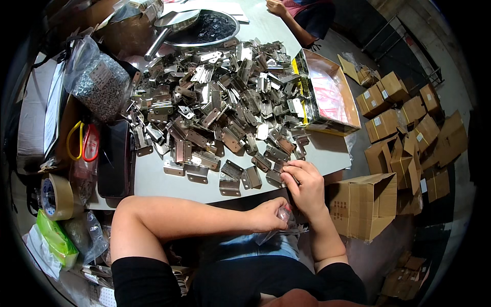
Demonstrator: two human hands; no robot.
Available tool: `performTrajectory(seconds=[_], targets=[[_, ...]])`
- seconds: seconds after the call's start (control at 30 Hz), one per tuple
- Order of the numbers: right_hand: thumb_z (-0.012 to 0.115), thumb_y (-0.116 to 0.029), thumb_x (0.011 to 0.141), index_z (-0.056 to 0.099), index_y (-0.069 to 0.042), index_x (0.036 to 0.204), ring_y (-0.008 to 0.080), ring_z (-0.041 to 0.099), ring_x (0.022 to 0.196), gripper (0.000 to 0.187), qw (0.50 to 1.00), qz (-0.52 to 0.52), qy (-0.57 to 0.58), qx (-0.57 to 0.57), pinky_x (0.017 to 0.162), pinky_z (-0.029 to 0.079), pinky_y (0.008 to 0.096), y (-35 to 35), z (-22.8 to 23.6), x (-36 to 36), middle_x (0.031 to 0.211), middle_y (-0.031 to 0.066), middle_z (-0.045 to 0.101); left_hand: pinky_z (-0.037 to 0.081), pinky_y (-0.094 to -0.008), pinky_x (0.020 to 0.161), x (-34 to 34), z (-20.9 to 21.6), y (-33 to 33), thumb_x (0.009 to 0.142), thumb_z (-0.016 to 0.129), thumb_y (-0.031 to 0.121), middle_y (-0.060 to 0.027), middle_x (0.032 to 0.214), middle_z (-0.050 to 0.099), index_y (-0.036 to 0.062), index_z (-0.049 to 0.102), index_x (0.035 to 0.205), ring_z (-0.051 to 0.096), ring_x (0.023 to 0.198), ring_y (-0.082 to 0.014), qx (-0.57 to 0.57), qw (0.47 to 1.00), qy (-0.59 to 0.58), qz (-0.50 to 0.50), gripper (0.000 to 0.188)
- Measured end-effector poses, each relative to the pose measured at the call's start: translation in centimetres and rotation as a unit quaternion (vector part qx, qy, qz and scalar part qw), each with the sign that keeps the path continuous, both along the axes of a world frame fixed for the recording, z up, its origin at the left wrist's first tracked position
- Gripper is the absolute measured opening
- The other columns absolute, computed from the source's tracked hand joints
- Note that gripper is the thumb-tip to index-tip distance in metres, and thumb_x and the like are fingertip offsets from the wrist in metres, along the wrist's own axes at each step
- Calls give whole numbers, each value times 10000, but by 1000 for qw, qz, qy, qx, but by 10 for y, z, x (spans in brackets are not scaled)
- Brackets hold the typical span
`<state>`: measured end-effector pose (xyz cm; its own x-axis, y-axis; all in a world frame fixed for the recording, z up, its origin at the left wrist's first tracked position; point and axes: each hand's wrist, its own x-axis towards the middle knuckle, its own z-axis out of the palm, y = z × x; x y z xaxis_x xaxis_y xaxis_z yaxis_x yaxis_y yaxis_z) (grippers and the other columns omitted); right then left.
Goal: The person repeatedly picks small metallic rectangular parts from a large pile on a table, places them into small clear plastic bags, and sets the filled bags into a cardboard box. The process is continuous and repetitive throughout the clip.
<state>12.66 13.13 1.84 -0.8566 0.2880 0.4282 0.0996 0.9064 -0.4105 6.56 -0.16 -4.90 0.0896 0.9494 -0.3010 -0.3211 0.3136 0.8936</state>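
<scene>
A large heap of shiny metal brackets (215,102), bent and punched with holes, covers much of the grey-white table (153,187). Over the table's near edge, my right hand (308,185) is closed with its fingertips pinching a bracket (275,178) beside the loose front ones. Part of that bracket is hidden by the fingers. Close to my body, below the edge, my left hand (268,215) grips a small clear plastic bag (292,223). What the bag contains cannot be made out.
An open box of clear bags (330,97) stands right of the heap. A round tray (215,28) with a metal scoop (162,42) lies behind. At left are a bag of screws (99,82), scissors (90,143), a dark phone-like case (113,163) and tape (55,197). Cartons (360,204) sit right; another person's arm (294,25) shows beyond.
</scene>
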Motion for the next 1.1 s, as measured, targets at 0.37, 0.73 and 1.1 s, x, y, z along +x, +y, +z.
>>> performTrajectory(seconds=[0.37,0.73,1.1], targets=[[779,-126,716,612,-9,896,336,571,887,272,999,5,-48,-4,774,479,400,21,6,22,933,140,596,476,-255,760,-1,-2,-1,772,711,12,-14,888,561,25,460,1168,544,837,-104,5,1000,-6,-6,470],[703,-123,802,638,-42,842,307,622,813,111,998,16,57,39,752,482,397,-6,-4,2,908,100,667,475,-265,758,-1,-1,1,758,736,37,-11,877,561,26,500,1083,545,829,-112,-13,998,55,-4,401],[733,-9,749,693,-48,929,274,660,898,188,987,75,-16,-143,763,540,339,6,8,24,1056,118,657,478,-266,761,-9,21,-2,784,696,3,-21,904,570,36,501,1140,564,841,-114,-19,991,-129,39,407]])
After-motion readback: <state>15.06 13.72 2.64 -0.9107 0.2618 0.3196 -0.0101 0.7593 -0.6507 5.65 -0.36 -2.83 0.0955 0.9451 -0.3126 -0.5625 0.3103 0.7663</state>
